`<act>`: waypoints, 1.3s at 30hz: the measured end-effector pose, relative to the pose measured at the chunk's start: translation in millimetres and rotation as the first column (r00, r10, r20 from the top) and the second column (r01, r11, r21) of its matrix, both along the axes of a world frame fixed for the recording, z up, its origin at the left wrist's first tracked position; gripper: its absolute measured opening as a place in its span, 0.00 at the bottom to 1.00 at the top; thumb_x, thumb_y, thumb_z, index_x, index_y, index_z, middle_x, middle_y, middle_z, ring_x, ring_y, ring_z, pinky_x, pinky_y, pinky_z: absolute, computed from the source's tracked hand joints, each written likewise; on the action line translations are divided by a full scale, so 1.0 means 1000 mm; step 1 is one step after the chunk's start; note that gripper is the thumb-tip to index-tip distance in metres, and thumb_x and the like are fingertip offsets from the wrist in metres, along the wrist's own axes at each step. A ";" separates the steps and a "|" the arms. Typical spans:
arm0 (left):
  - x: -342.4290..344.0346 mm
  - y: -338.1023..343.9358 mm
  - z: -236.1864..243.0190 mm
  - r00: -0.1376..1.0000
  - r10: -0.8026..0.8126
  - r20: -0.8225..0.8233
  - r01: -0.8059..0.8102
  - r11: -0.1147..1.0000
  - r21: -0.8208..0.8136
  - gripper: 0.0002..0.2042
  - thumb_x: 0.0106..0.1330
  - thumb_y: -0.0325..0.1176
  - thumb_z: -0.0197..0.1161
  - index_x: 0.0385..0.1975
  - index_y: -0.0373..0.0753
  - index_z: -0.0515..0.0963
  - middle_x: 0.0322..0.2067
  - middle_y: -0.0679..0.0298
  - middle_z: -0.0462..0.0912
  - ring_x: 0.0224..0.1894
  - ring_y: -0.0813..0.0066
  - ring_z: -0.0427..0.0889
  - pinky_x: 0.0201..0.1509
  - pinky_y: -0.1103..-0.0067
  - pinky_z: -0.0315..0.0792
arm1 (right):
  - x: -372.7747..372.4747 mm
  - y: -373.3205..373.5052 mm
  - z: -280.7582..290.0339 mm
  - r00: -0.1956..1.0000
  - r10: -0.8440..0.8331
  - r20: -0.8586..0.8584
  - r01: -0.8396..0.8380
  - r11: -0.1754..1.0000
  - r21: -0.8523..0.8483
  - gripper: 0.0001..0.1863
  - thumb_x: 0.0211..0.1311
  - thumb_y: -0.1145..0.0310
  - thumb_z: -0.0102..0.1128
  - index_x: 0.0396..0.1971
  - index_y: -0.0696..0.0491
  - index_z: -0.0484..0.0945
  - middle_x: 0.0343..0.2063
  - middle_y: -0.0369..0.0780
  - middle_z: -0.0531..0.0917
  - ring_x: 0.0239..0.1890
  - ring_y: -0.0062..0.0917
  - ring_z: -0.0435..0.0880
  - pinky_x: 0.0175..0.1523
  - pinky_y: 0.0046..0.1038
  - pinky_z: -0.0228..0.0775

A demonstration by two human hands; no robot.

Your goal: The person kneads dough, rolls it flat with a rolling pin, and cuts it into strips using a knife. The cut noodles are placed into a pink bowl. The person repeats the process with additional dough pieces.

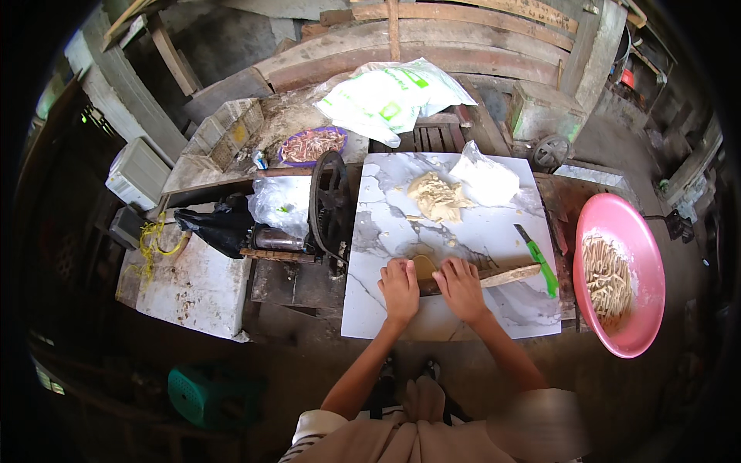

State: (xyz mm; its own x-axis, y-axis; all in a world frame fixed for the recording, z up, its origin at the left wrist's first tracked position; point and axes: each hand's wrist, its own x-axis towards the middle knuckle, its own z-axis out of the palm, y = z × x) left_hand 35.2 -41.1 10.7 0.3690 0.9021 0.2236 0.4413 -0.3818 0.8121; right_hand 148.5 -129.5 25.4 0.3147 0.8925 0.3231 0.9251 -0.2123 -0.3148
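My left hand [400,290] and my right hand [461,290] lie side by side near the front of a white marble-patterned board [378,224]. Their fingers curl down over a brown bar [427,286], much of it hidden under them. Just beyond it, between the hands, a flat yellowish piece of dough [423,266] shows. A pale wooden strip [511,275] sticks out past my right hand; whether it joins the bar I cannot tell. A green-handled knife [540,262] lies at the right. Farther back sit a lump of dough [434,197] and a white plastic bag [486,179].
To the right stands a pink basin [654,270] with pale dough strips [606,270]. Left of the board is a machine with a dark wheel [326,204]. Beyond it, a purple-rimmed basin [344,148] holds reddish strips. A large white-green sack [394,96] lies behind the board.
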 end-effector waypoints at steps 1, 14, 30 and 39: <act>0.006 0.000 -0.004 0.998 0.027 -0.055 -0.026 1.000 0.013 0.09 0.68 0.37 0.48 0.39 0.38 0.69 0.39 0.59 0.74 0.46 0.59 0.68 0.48 0.63 0.58 | -0.002 0.009 -0.010 0.996 -0.063 0.064 0.060 0.997 0.039 0.17 0.57 0.61 0.56 0.42 0.55 0.71 0.44 0.41 0.73 0.47 0.34 0.71 0.53 0.39 0.60; 0.031 0.038 -0.010 0.970 0.002 -0.243 0.013 0.998 0.061 0.26 0.67 0.32 0.43 0.63 0.29 0.50 0.65 0.53 0.52 0.71 0.53 0.38 0.65 0.45 0.29 | 0.002 0.055 -0.001 0.960 -0.232 0.156 0.222 0.972 0.075 0.25 0.51 0.67 0.52 0.51 0.60 0.68 0.55 0.45 0.67 0.66 0.35 0.55 0.68 0.47 0.41; 0.026 0.043 -0.027 0.963 -0.122 -0.239 0.134 0.990 0.034 0.34 0.59 0.27 0.45 0.65 0.25 0.41 0.68 0.47 0.40 0.71 0.49 0.29 0.64 0.44 0.23 | -0.001 0.059 -0.006 0.966 -0.250 0.066 0.239 0.961 0.142 0.14 0.43 0.67 0.56 0.32 0.54 0.69 0.34 0.41 0.71 0.44 0.34 0.69 0.54 0.40 0.58; -0.001 0.011 -0.011 0.930 -0.182 -0.320 0.240 0.959 0.151 0.35 0.57 0.27 0.47 0.65 0.25 0.43 0.68 0.46 0.40 0.71 0.49 0.33 0.63 0.42 0.23 | -0.036 0.018 -0.008 0.951 -0.295 0.090 0.282 0.949 0.140 0.12 0.46 0.67 0.55 0.30 0.56 0.67 0.33 0.45 0.69 0.42 0.41 0.68 0.53 0.43 0.57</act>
State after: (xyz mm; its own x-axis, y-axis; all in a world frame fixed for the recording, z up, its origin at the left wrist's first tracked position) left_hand 33.8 -30.2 -0.2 0.6218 0.7496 0.2268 0.5460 -0.6225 0.5607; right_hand 112.9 -112.0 17.6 0.5099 0.7194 0.4716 0.8599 -0.4409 -0.2572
